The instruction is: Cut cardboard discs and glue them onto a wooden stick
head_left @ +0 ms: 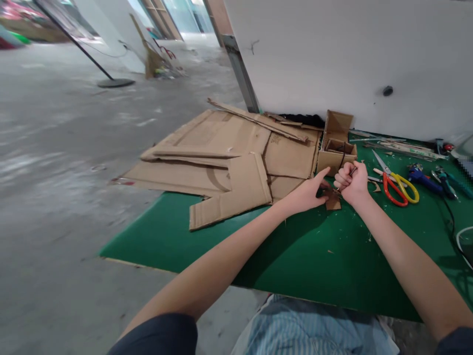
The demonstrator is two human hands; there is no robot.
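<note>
A small brown cardboard piece [333,202] is at the fingers of my left hand [309,193], which curl against its edge while the thumb stands up apart. Close beside it, my right hand [354,185] is closed in a fist around a thin metal tool [354,171]; most of it is hidden, so I cannot tell its kind. The tool's thin lower part seems to reach toward the cardboard between both hands. Just behind the hands stands an open cardboard box [328,161] with its lid raised and a dark cord over its side.
Flat cardboard sheets [207,135] and an L-shaped cardboard piece [247,182] cover the left of the green table [295,266]. To the right lie scissors [397,185] with red and yellow handles, a blue-handled tool [424,178], pliers [445,182] and thin strips [406,147].
</note>
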